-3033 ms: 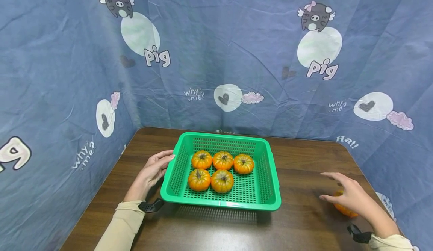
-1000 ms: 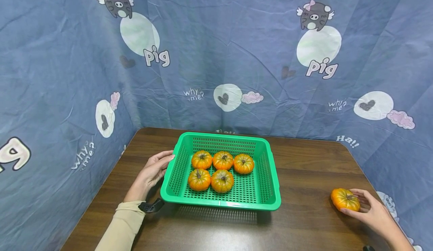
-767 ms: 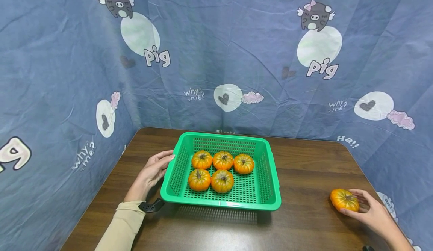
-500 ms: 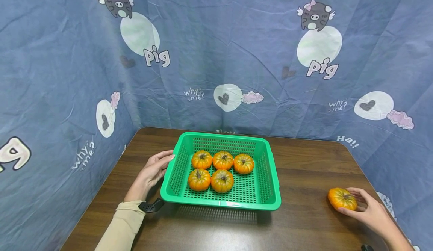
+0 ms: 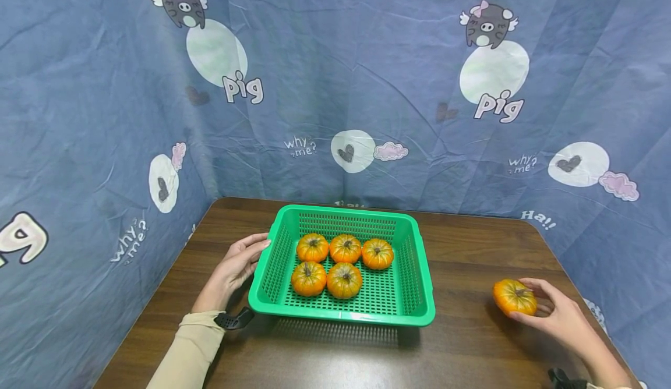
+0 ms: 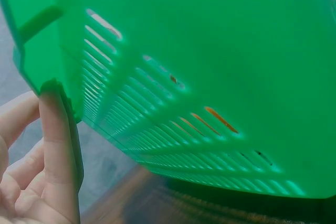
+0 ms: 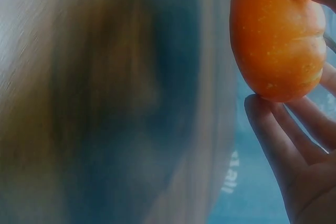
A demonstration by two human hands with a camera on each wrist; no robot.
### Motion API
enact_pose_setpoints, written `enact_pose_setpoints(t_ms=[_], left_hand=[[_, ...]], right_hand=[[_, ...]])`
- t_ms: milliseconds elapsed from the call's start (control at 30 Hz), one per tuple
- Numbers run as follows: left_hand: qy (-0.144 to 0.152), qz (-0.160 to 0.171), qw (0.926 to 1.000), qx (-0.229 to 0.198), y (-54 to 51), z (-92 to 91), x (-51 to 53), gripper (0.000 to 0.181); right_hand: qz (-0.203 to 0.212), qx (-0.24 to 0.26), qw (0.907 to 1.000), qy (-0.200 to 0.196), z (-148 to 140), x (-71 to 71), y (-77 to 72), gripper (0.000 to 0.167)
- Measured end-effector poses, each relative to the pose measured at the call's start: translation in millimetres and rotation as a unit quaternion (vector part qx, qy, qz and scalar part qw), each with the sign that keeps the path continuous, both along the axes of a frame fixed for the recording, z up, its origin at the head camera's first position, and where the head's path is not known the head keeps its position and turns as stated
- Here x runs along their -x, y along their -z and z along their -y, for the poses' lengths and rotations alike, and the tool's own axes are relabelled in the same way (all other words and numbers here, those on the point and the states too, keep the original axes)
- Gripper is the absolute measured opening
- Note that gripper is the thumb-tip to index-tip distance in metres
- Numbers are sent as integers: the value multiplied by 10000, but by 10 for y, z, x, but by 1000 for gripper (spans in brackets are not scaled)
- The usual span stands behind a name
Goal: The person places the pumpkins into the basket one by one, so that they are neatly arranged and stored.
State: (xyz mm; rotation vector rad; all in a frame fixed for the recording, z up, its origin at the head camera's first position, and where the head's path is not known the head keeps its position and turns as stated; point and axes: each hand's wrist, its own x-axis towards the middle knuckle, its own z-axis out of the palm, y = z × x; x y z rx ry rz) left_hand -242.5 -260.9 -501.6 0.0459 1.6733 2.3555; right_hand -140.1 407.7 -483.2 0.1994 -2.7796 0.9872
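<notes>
My left hand (image 5: 238,267) grips the left rim of a green plastic basket (image 5: 341,315); in the left wrist view its fingers (image 6: 56,150) lie against the rim beside the slotted wall. Inside the basket sit several small orange pumpkins, three in the back row, including a right-hand pumpkin (image 5: 377,254), and two in front, including a left-hand pumpkin (image 5: 308,279). Off to the right, my right hand (image 5: 558,316) holds another small pumpkin (image 5: 514,297) between thumb and fingers. The right wrist view shows this pumpkin (image 7: 275,38) raised above the tabletop, its stem side mostly hidden.
A dark brown wooden table (image 5: 466,261) carries the basket. Blue printed cloth (image 5: 409,86) hangs behind the table and along its sides. Black wrist straps, including a left strap (image 5: 234,319), are on both wrists.
My right hand first reached over the pumpkin on the table, then took hold of it and has moved it leftward and slightly farther from me. The left hand and basket have stayed put.
</notes>
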Motion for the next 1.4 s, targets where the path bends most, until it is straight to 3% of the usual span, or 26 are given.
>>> enact_pose_setpoints(t_ms=[733, 1400], left_hand=[[-41, -3, 10000, 68, -5, -6, 1, 22], [-41, -46, 10000, -7, 9, 0, 8, 19]], right_hand=[[-269, -339, 9965, -710, 442, 294, -410, 71], [-366, -491, 9844, -1649, 926, 569, -691, 73]])
